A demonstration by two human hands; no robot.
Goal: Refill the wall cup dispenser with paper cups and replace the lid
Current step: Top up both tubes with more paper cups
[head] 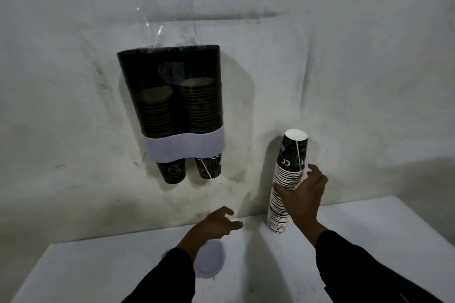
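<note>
Right grip (304, 194): fingers curled round the middle of the tall stack of nested black-and-white paper cups (286, 184), apparently touching it, though whether they have closed firmly cannot be told. Left grip (216, 225) hangs spread and empty above the tabletop. White painted wall (369, 56) fills most of the view; below it the white tabletop (357, 241) carries the stack, standing upside down just beside the wall. Black twin-tube wall cup dispenser with a white band (172, 96) hangs well left of the stack, both tubes part filled, top open. Flat white round lid (209, 262) lies on the tabletop beneath the left wrist.

Judged: the stack is light but bendy, with thin crushable walls; hold it low and mid together.

Dim light hides the tube tops and the clear film (172, 24) above.
</note>
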